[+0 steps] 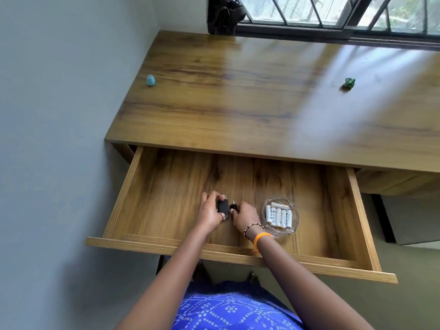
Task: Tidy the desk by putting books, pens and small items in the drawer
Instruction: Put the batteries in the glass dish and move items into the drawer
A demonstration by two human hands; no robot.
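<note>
- The left hand has its grip closed around a small black block, flat and rectangular, fingers curled over its top edge and thumb at its lower end; a bit of metal shows at the block's far end.
- The right hand pinches a smaller black piece just right of that block; the two pieces sit close, and I cannot tell whether they touch.
- Both hands are low inside the open drawer, near the middle of its front half. Whether the block rests on the drawer floor or is lifted off it, I cannot tell.
- The right wrist wears a bead bracelet and an orange band.
- Just right of the right hand, a clear glass dish stands on the drawer floor, holding a row of white batteries lying side by side.
- Beyond the drawer, the worktop carries a pale blue figurine near its left edge and a dark green figurine well off to the right.
- A window runs along the worktop's far side.
</note>
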